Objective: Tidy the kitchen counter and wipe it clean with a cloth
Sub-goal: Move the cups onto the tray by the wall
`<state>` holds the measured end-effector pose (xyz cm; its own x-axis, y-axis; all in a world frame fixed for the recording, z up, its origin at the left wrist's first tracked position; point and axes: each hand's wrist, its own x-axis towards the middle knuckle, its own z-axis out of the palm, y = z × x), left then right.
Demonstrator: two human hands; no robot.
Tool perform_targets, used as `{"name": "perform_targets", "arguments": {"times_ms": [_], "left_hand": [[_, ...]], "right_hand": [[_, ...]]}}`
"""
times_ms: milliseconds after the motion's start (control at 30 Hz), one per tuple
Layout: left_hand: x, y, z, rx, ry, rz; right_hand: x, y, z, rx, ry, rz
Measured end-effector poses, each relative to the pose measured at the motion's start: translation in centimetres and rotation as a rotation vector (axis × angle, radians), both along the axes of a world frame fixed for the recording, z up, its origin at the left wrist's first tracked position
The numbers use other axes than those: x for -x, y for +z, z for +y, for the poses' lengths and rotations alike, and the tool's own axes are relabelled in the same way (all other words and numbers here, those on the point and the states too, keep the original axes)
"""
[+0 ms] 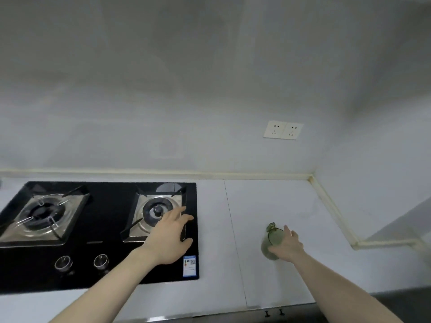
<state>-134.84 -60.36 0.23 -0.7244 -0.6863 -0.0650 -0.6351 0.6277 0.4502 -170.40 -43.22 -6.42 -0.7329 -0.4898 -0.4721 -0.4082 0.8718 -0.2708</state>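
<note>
Right hand [285, 247]: on the green glass jug [270, 243], fingers laid over its rim and far side, seemingly curled round it; whether the grip is firm cannot be told. Left hand [170, 236]: fingers straight and spread, holding nothing, above the right burner [156, 212] of the black gas hob [102, 231]; whether it touches the hob is unclear. Jug: standing on the white surface [268, 206], right of the hob, well apart from the back wall and corner. Hob: two burners, two knobs [81, 262] at the front, a blue label [190, 265] at its near right corner. Double wall socket [283, 130]: above the surface, behind the jug. Cloth: none in view. Step in hand, as judged: tidying, clearing the jug away; wiping not yet begun. Next move calls for: a secure hold on smooth glass, a level lift off the surface, then fetching a cloth.
</note>
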Motion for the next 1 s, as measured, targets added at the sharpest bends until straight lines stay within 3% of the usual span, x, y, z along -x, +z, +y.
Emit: {"name": "perform_targets", "arguments": {"times_ms": [200, 367, 600, 1000], "left_hand": [[-1.8, -0.9, 1.5, -0.029, 0.106, -0.001], [-4.6, -1.6, 2.6, -0.061, 0.175, -0.015], [-11.4, -1.4, 3.7, -0.089, 0.311, -0.016], [-33.2, 0.5, 7.9, -0.064, 0.603, 0.011]], "right_hand": [[0.4, -1.9, -0.9, 0.097, 0.028, -0.051], [-3.0, -0.2, -2.5, 0.197, 0.209, -0.065], [-13.4, 2.6, -5.4, 0.402, 0.438, -0.114], [-37.8, 7.0, -10.7, 0.587, 0.804, -0.252]]}}
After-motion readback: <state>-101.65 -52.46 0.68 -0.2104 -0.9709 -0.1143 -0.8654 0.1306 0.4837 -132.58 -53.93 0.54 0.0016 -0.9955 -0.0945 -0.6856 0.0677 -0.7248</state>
